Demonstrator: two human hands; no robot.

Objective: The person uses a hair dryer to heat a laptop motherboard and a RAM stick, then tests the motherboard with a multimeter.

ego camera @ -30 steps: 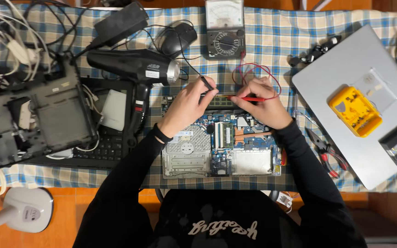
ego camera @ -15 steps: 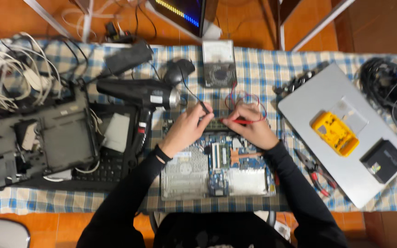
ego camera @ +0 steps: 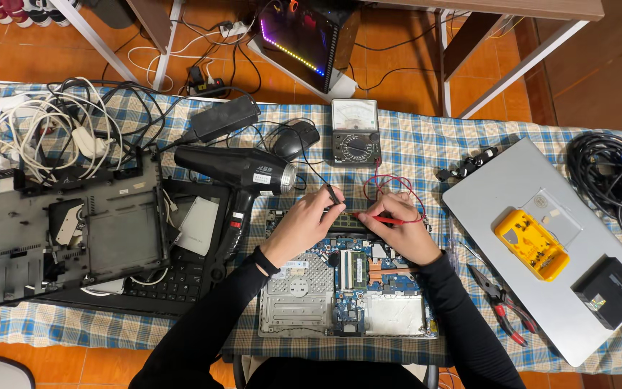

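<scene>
An opened laptop base with its blue circuit board exposed lies in front of me on the checked cloth. My left hand pinches a black meter probe and my right hand pinches a red meter probe. Both tips touch the far edge of the board. Red and black leads run back to an analogue multimeter standing just beyond my hands.
A black hair dryer, mouse and power adapter lie to the left. A stripped black laptop shell and cable tangle fill the far left. Right: silver laptop lid, yellow case, pliers, coiled cables.
The camera view has pulled back and tilted, showing more floor and a lit computer case. Both hands stay on the board's far edge with the probes.
</scene>
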